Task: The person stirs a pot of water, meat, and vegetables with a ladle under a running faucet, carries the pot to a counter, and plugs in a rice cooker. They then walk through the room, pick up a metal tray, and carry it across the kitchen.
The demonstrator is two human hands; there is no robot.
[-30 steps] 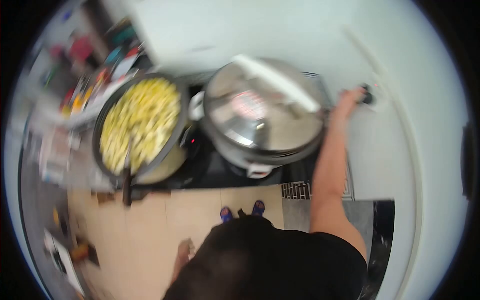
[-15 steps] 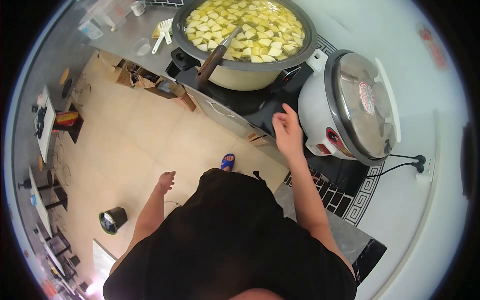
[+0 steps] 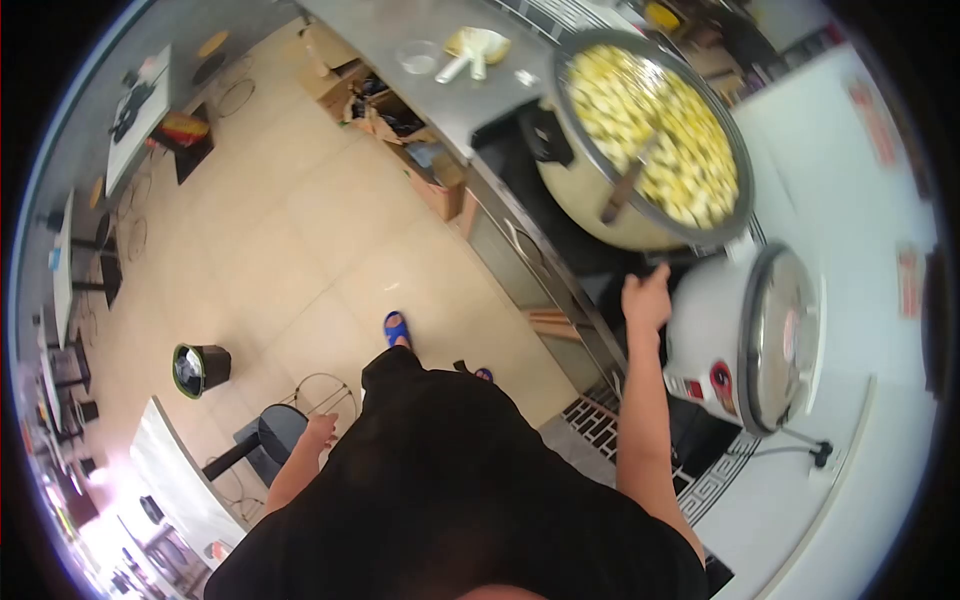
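Right grip (image 3: 647, 298) loosely open, empty, just beside cooker (image 3: 705, 335), pot (image 3: 585, 200) beyond; left grip (image 3: 320, 432) slack, well apart.

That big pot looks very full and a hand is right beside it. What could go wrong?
The right hand is raised close beside the big pot, heaped near its rim with yellow pieces; if it is hot, a bump could burn or spill. The utensil handle sticks out over the rim toward the hand and might get knocked. The rice cooker crowds the other side.
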